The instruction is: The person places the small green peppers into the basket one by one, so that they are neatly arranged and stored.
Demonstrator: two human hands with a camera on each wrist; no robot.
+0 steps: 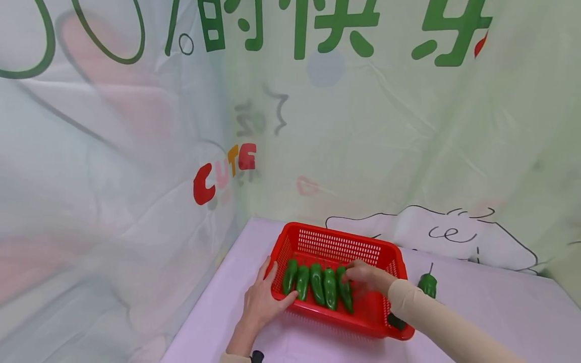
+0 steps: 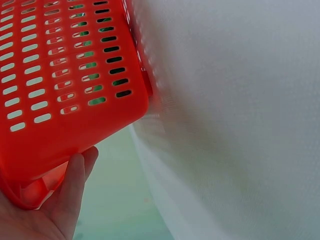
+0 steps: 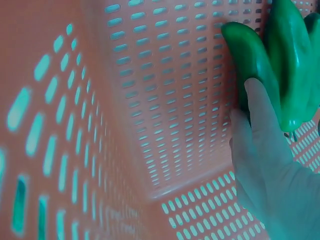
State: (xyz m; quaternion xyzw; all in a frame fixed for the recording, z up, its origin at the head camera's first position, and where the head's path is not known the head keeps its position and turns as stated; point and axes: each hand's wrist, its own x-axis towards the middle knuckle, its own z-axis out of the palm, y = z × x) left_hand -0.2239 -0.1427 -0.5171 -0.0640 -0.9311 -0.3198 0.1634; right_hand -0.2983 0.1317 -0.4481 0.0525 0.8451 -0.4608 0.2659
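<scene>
A red plastic basket (image 1: 338, 318) with slotted walls stands on the table. Several green peppers (image 1: 316, 285) lie side by side in its left part, stems toward the back. My left hand (image 1: 264, 298) grips the basket's left front corner, thumb over the front rim and fingers along the left side. Inside the basket, my right hand (image 1: 363, 275) touches the rightmost pepper of the row (image 1: 346, 297). The right wrist view shows one finger laid along this pepper (image 3: 247, 52) and others beside it; the thumb is hidden.
Another green pepper (image 1: 427, 283) lies on the table right of the basket, partly behind the right sleeve (image 1: 447, 320). Something dark green (image 1: 396, 321) shows at the basket's right front corner. Printed cloth curtains (image 1: 317, 151) rise behind and to the left of the light table (image 1: 204, 322).
</scene>
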